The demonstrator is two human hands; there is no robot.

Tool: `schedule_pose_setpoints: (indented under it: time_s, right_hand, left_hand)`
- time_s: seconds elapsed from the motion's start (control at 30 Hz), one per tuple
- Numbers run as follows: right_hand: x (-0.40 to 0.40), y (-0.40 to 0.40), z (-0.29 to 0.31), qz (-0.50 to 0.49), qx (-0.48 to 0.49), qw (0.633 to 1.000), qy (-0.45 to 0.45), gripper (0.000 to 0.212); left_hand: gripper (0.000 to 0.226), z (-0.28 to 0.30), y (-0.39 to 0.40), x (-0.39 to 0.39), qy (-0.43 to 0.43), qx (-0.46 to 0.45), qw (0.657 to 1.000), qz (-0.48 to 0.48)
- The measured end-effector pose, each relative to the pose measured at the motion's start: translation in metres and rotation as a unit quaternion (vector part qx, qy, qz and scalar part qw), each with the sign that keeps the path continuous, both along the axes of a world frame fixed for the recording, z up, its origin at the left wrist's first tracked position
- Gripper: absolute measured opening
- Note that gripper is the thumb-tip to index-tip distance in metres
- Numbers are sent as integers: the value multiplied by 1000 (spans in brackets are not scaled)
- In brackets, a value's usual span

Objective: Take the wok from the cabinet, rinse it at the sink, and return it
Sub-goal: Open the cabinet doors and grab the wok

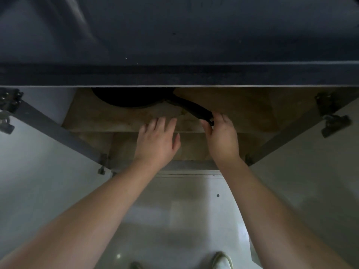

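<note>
the wok (128, 98) sits deep in the cabinet (242, 109). its handle (196, 110) points out to the right hand (221, 136), which pinches its tip. the left hand (157, 138) is spread, holding nothing.

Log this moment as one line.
cabinet open | wok inside | right hand at handle | left hand open

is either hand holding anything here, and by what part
The right hand curls its fingers round the end of the black wok's handle; the wok sits on the cabinet shelf. The left hand is open and holds nothing.
</note>
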State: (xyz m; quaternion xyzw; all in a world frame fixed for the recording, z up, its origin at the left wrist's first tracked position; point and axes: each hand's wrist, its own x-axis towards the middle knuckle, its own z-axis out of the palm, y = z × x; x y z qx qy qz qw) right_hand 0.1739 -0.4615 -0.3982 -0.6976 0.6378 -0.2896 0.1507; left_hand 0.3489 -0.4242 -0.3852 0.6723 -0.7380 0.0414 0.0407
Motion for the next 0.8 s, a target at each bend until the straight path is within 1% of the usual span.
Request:
schedule_pose_setpoints:
  time_s: [0.13,0.27,0.37,0.5,0.6,0.67,0.73,0.8]
  right_hand:
    - [10,18,0,9,-7,1000,-18,36]
    - [24,56,-2,-20,-14,997,-68,40]
    - [29,91,0,-43,11,995,-90,41]
    - [31,128,8,-62,63,991,-104,35]
    - [29,133,18,-39,116,988,-99,36]
    - [28,124,28,-9,171,979,-106,28]
    - [27,105,38,7,261,956,-133,20]
    - [28,83,42,18,351,926,-137,20]
  left_hand:
    - [48,4,6,0,10,10,1000,14]
    - [46,9,15,3,6,21,1000,19]
    - [45,14,27,4,8,40,999,18]
    - [42,17,48,4,25,64,998,13]
    - [41,17,60,7,38,80,996,11]
    - [41,16,62,12,35,87,995,15]
    - [42,16,61,16,31,94,995,17]
    - [42,16,61,19,24,94,995,14]
